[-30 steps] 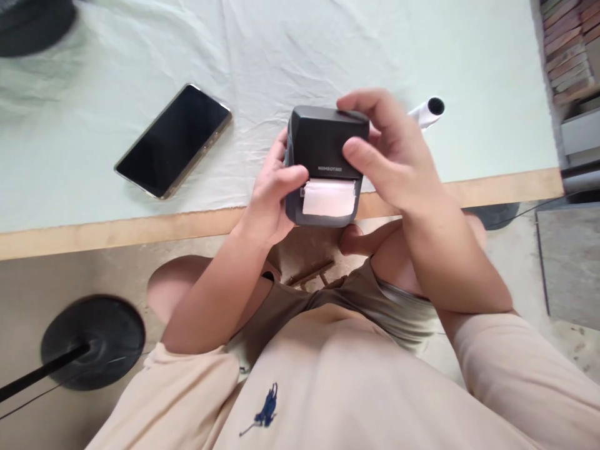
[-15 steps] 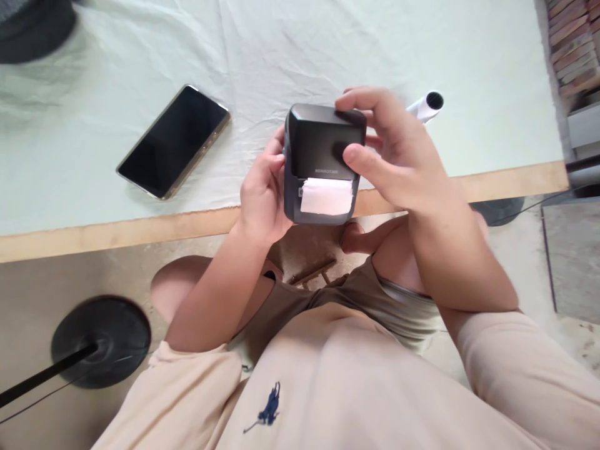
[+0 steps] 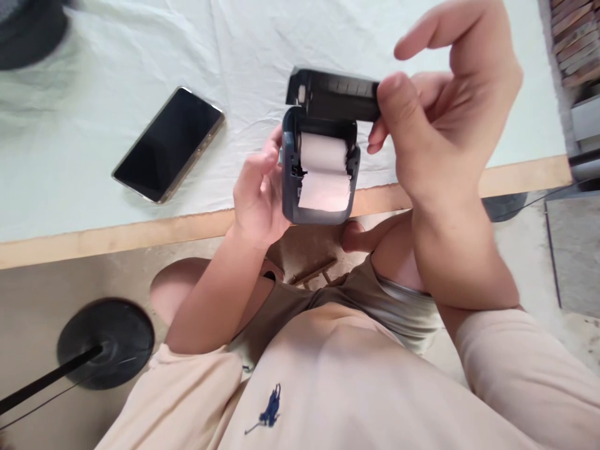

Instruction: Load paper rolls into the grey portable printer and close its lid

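A small dark receipt printer (image 3: 321, 217) is held above the table's front edge, its lid raised. My left hand (image 3: 260, 194) is closed around the printer's left side, with some fingers hidden behind it. The printer's lid (image 3: 340, 99) stands swung up at the top, and my right hand (image 3: 440, 106) pinches its right end between thumb and fingers, index finger stretched out above. Inside the printer lies a white paper roll (image 3: 323, 152), its loose end draped over the front.
Left of the printer, a phone (image 3: 169, 145) lies face up on the cloth-covered table (image 3: 253, 37). A dark round object (image 3: 30, 31) sits at the far left corner. Below the table, a black round stand base (image 3: 107, 344) rests on the floor.
The printer's lid has been lifted open, and the paper roll inside now shows. My right hand has moved up and right with the lid. My left hand keeps its hold.
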Demonstrator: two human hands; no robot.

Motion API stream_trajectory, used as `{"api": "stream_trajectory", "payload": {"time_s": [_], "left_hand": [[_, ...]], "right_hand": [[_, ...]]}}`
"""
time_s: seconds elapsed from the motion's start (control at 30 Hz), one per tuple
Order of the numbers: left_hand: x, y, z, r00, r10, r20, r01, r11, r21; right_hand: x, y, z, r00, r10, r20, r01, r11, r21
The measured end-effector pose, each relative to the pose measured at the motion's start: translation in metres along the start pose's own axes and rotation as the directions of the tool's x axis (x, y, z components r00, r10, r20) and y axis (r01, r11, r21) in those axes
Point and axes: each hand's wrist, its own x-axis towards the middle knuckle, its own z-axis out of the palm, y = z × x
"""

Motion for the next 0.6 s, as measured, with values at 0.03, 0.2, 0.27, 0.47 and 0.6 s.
{"api": "stream_trajectory", "payload": {"time_s": [0.03,0.2,0.27,0.47,0.6], "left_hand": [[-0.001,0.0,-0.001,1.0,0.013,0.007,-0.013,1.0,0.002],[-0.002,-0.003,-0.002,0.995,0.016,0.097,-0.017,1.0,0.019],[-0.004,-0.005,0.001,0.999,0.002,0.044,-0.004,0.999,0.053],[-0.005,-0.012,-0.001,0.999,0.019,0.049,-0.022,0.997,0.075],[-0.002,-0.014,-0.008,0.997,0.026,0.072,-0.03,0.999,0.046]], "right_hand": [[0.001,-0.003,-0.001,1.0,-0.006,0.025,0.006,1.0,0.025],[0.003,-0.009,-0.006,0.986,-0.01,0.166,0.016,0.999,-0.037],[0.002,-0.007,-0.007,0.952,0.0,0.306,0.053,0.985,-0.164],[-0.001,0.003,0.0,0.867,0.112,0.485,0.209,0.802,-0.559],[0.001,-0.01,-0.006,0.876,0.144,0.46,0.129,0.85,-0.511]]}}
